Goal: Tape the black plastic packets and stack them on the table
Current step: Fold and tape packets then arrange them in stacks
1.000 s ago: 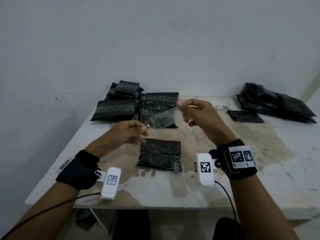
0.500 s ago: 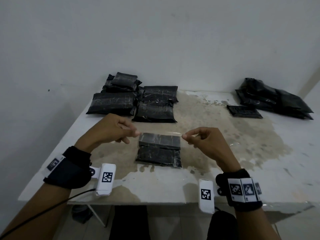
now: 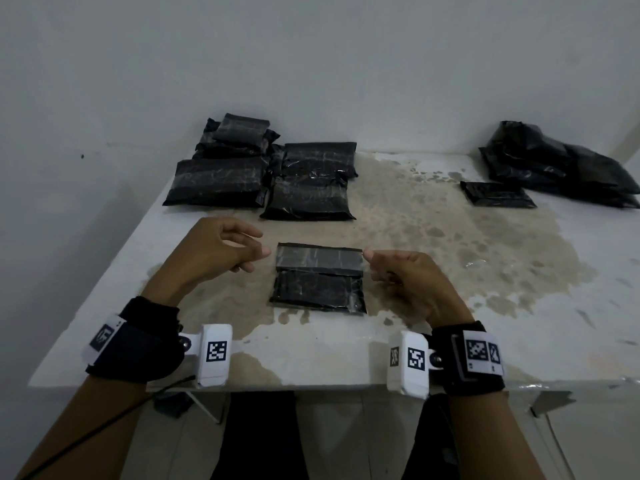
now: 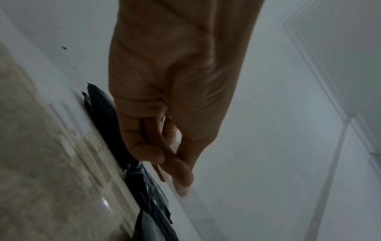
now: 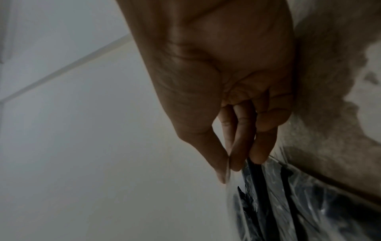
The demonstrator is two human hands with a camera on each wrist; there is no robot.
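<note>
Dim, flat, greyish light in all three views.
Wide-angle bending toward the head view's edges; both wrist views soft and smeared, with faint glare on the crinkled black plastic packet (image 5: 305, 203) beyond the fingertips.

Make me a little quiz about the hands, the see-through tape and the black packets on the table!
1. True or false: the left hand and the right hand each pinch an end of the clear tape strip.
2. Which packet is the tape stretched over?
A. the near packet between the hands
B. the small flat packet at far right
C. the top one of the far-left stack
3. Fill in: the table top shows a big brownish ____ on its white surface.

Key: 1 true. 2 A. 3 stain.
</note>
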